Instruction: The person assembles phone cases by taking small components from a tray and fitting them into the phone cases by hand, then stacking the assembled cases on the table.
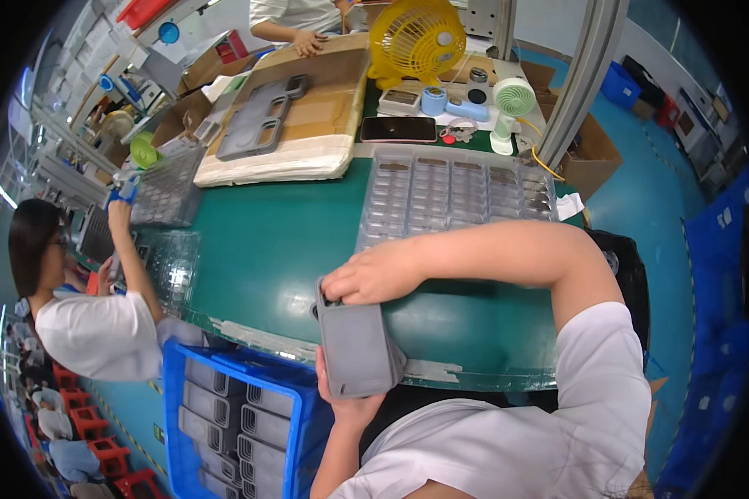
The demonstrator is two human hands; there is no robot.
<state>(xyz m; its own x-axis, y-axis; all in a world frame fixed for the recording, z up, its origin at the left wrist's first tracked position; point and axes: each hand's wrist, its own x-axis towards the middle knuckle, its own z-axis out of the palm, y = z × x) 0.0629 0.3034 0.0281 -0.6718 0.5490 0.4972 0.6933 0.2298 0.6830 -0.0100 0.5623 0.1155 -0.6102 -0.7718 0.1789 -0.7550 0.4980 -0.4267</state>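
A stack of grey phone cases [356, 345] is held upright at the table's near edge. My left hand [349, 403] is closed around its lower left side, the fingers partly hidden behind it. My right hand [379, 274] reaches across from the right, its fingers curled together over the top of the stack, by the camera opening. Whether a small part is between those fingertips is hidden. Just beyond my right forearm lies a clear plastic tray [449, 187] with rows of compartments holding small pieces.
A blue crate [171, 407] of grey phone cases stands below the table edge. Farther back, more cases [258, 125] lie on a padded board [324, 154]. A yellow fan [416, 41], phone [398, 129] and small green fan [512, 104] stand behind the tray. A co-worker [100, 324] sits left.
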